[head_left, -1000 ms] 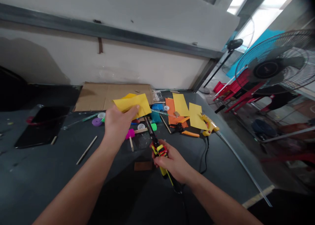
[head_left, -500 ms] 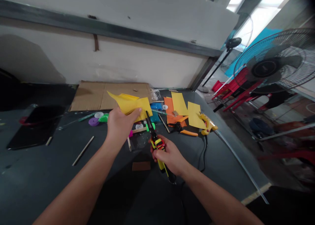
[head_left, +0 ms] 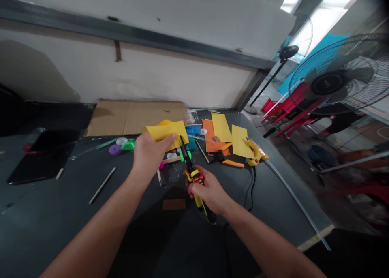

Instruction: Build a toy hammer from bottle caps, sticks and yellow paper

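Observation:
My left hand [head_left: 150, 152] is closed on a folded sheet of yellow paper [head_left: 179, 129], thumb on top, above the middle of the table. My right hand [head_left: 209, 191] wraps round a tool [head_left: 199, 199] with a long narrow black nose and yellow-and-black handles; its exact kind is unclear. The nose's tip is at the paper's lower right edge, near my left thumb; whether it touches is hard to tell. Beneath the paper lies a small assembly of sticks [head_left: 172, 160] with green and pink end pieces, partly hidden.
Right of my hands lie orange-handled pliers [head_left: 232, 163], yellow sheets [head_left: 241, 138], orange paper [head_left: 208, 126] and a yellow glue gun [head_left: 257, 153] with a cord. Cardboard [head_left: 133, 116] lies along the wall. A brown strip [head_left: 174, 204] is near me; a fan [head_left: 328, 83] stands right.
The yellow paper's upper left corner, which stuck up before, now sits lower and flatter. Both hands stay nearly in place, still holding the paper and the tool.

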Demonstrator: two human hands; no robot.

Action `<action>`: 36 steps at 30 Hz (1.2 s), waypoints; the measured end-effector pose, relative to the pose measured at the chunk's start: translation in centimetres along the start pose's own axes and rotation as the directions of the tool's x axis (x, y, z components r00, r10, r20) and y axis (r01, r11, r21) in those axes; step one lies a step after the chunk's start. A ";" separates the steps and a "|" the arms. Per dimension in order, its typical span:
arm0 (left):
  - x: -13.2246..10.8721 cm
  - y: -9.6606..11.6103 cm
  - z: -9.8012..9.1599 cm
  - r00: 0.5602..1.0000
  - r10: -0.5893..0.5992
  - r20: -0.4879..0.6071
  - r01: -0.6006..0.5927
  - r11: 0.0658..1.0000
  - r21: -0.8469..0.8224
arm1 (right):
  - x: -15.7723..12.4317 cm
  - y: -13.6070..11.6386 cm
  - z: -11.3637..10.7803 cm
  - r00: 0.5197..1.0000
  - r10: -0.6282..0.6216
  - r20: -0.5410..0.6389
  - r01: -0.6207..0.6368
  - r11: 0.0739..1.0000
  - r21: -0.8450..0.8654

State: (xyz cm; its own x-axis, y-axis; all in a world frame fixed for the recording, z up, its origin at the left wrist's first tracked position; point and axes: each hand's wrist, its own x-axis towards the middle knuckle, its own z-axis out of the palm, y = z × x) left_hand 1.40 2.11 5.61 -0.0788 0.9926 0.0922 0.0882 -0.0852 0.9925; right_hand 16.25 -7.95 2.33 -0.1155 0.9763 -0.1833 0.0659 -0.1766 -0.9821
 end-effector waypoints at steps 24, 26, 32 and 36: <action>-0.1 0.1 0.5 0.999 -0.041 0.012 0.042 0.994 -0.100 | -0.1 0.1 0.0 1.000 0.021 0.011 -0.021 1.000 0.017; -0.1 0.1 0.5 0.998 -0.056 0.029 0.059 0.986 -0.154 | -0.1 0.1 0.1 1.000 0.023 0.008 -0.023 1.000 0.021; -0.3 0.3 0.6 0.996 -0.073 0.045 0.081 0.974 -0.214 | -0.1 0.0 0.2 0.999 0.047 -0.003 -0.047 0.999 0.024; -0.3 0.4 0.6 0.994 -0.098 0.053 0.107 0.970 -0.219 | -0.1 -0.1 0.2 0.998 0.057 -0.021 -0.057 0.998 -0.017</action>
State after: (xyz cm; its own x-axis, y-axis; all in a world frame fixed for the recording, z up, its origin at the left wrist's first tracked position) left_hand 2.05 1.88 5.93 -0.0342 0.9994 -0.0097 -0.1407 0.0048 0.9900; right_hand 16.08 -8.07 2.42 -0.0910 0.9671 -0.2377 0.0897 -0.2298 -0.9691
